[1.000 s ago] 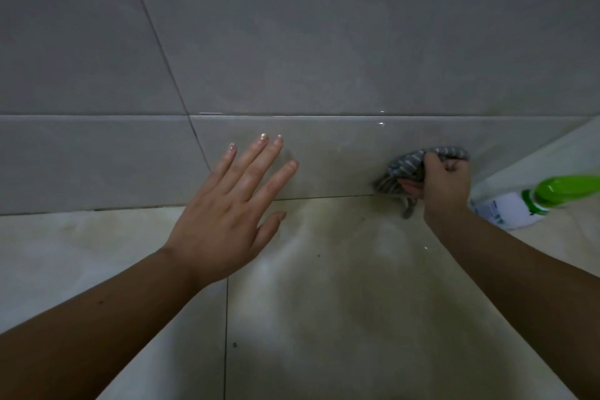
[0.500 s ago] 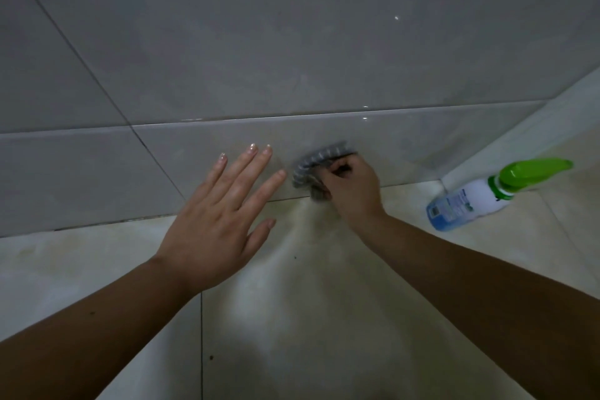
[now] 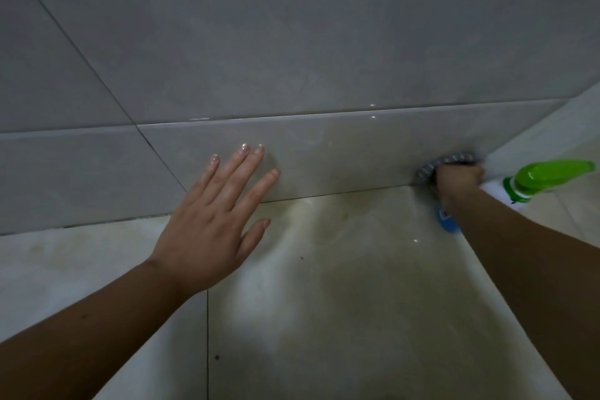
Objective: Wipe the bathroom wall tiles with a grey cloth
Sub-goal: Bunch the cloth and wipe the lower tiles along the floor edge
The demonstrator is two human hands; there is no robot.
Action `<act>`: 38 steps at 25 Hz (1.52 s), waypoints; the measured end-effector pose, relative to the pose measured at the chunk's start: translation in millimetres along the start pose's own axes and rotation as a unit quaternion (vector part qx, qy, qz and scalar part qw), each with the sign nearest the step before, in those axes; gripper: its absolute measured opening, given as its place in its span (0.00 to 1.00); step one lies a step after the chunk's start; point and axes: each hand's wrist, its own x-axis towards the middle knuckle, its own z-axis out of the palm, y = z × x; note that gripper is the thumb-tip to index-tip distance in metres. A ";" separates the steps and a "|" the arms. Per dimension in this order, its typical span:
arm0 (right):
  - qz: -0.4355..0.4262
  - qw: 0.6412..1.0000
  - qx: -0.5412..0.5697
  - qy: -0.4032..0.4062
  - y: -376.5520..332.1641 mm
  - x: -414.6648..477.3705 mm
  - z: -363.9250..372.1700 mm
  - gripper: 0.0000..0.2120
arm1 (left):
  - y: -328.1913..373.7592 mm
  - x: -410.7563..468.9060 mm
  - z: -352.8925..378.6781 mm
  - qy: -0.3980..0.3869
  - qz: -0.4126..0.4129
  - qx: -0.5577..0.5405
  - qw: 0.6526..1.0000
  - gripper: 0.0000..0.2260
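White spray bottle with green trigger head (image 3: 552,174) just right of right hand (image 3: 457,180), open cream floor tile (image 3: 341,253) leftward to left hand (image 3: 207,230), grey wall tiles (image 3: 324,42) ahead.

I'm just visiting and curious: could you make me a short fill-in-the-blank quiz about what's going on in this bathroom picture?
1. The right hand grips a grey ____ pressed low against the wall tiles.
2. The left hand, fingers straight and spread, holds ____.
3. The spray bottle lying on the floor has a ____ trigger head.
Missing words: cloth; nothing; green.
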 end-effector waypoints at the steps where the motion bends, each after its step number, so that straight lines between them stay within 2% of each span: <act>1: 0.009 0.999 -0.007 -0.040 4.5 -6.0 7.3 0.21 | -2.6 -2.7 0.2 -0.003 -0.005 0.000 1.000 0.27; 3: 0.045 0.992 0.047 -0.107 16.7 -17.7 26.0 0.19 | -10.4 -9.8 -0.4 -0.009 -0.009 0.004 1.000 0.27; 9: 0.103 0.965 0.167 -0.174 19.5 -72.8 82.5 0.25 | -43.8 -39.1 -11.5 -0.017 -0.029 0.022 0.999 0.27; 13: 0.186 0.918 0.258 -0.237 15.4 -127.1 127.7 0.18 | -58.9 -61.6 -18.9 -0.023 -0.042 0.030 0.998 0.27; 15: 0.180 0.911 0.227 -0.294 10.8 -158.8 150.8 0.17 | -64.9 -71.0 -23.1 -0.024 -0.052 0.031 0.998 0.27; 18: 0.177 0.897 0.201 -0.352 6.1 -204.2 184.5 0.22 | -69.5 -82.6 -29.4 -0.021 -0.072 0.029 0.997 0.27; 20: 0.205 0.869 0.231 -0.387 -4.1 -242.7 203.9 0.22 | -72.3 -88.5 -32.8 -0.020 -0.079 0.023 0.996 0.27; 24: 0.263 0.789 0.313 -0.458 -26.1 -297.5 213.0 0.16 | -77.0 -103.9 -34.3 -0.034 -0.080 0.003 0.996 0.28; 26: 0.251 0.762 0.332 -0.497 -33.5 -303.1 195.5 0.13 | -77.2 -107.7 -36.5 -0.040 -0.085 -0.018 0.995 0.29; 29: 0.216 0.740 0.347 -0.533 -42.7 -297.4 154.8 0.13 | -69.6 -104.1 -39.6 -0.038 -0.130 -0.070 0.988 0.32; 32: 0.186 0.746 0.327 -0.549 -42.4 -282.7 105.5 0.22 | -46.0 -94.8 -44.0 -0.045 -0.176 -0.198 0.963 0.37; 35: 0.154 0.771 0.293 -0.543 -28.9 -267.8 56.6 0.22 | -14.1 -72.7 -52.2 -0.068 -0.193 -0.327 0.922 0.43; 38: 0.137 0.794 0.264 -0.530 -11.1 -257.9 18.9 0.22 | 24.5 -44.6 -53.3 -0.095 -0.161 -0.395 0.900 0.42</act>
